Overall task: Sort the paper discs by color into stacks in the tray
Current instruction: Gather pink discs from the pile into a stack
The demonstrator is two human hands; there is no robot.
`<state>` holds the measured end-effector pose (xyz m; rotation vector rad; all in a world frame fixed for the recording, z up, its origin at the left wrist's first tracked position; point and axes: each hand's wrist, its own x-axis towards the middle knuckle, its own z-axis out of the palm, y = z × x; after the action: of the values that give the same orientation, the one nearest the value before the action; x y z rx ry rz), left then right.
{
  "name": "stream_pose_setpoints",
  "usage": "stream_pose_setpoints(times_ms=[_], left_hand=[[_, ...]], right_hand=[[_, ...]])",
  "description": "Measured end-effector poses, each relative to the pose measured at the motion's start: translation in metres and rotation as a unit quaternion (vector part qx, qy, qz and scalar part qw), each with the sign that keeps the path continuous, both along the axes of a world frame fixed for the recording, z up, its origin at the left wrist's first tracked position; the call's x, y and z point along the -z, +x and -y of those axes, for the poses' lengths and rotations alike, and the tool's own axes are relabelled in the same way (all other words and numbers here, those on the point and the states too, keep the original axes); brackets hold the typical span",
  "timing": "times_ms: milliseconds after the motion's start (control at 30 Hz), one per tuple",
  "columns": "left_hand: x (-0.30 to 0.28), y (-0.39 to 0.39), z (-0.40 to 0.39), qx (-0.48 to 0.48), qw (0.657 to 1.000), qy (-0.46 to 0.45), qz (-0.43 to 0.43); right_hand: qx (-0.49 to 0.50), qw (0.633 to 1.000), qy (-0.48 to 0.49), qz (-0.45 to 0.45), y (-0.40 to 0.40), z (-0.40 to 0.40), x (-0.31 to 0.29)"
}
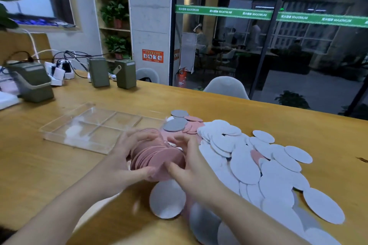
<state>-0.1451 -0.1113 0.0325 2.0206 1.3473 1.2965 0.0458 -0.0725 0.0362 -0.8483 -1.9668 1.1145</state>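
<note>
On the wooden table [59, 165], both hands [159, 167] clamped around pink disc stack [157, 155], clear tray [87, 127] beside

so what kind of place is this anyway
Probably a shared office or workshop space. A long wooden table holds chargers and cables, a glass partition with a green banner looks onto people at desks, and shelves carry potted plants.

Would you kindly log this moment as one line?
both hands grip pink discs | tray empty | white discs loose
</note>
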Motion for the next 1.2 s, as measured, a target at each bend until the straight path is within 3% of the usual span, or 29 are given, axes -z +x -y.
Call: stream_pose_setpoints(times_ms=[100, 200, 367, 567, 700, 833, 1000, 1133, 1200], left_hand=[[0.010, -0.020, 0.023, -0.039, 0.999, 0.006, -0.012], [0.022, -0.039, 0.034, -0.078, 0.997, -0.025, -0.011], [0.037, -0.048, 0.040, -0.049, 0.995, -0.081, 0.034], [0.036, -0.040, 0.040, -0.057, 0.994, -0.073, 0.050], [0.036, -0.036, 0.043, -0.059, 0.993, -0.074, 0.070], [0.037, -0.033, 0.040, -0.072, 0.992, -0.098, 0.019], [0.039, -0.039, 0.039, -0.085, 0.990, -0.113, 0.015], [0.045, -0.042, 0.044, -0.063, 0.995, -0.046, 0.065], [0.036, -0.043, 0.042, -0.029, 0.992, -0.095, 0.075]], right_hand=[[-0.081, 0.996, -0.009, 0.023, -0.026, 0.009, 0.001], [-0.100, 0.993, 0.004, 0.066, -0.047, 0.016, 0.007], [-0.124, 0.983, 0.044, 0.131, -0.064, 0.024, 0.017], [-0.076, 0.988, -0.130, 0.027, -0.066, 0.026, 0.009], [-0.084, 0.989, -0.105, 0.067, -0.071, 0.027, 0.011], [-0.094, 0.986, -0.109, 0.083, -0.074, 0.030, 0.011], [-0.092, 0.986, -0.078, 0.113, -0.072, 0.031, 0.015], [-0.088, 0.986, -0.042, 0.136, -0.069, 0.029, 0.018], [-0.085, 0.987, -0.029, 0.135, -0.069, 0.028, 0.019]])
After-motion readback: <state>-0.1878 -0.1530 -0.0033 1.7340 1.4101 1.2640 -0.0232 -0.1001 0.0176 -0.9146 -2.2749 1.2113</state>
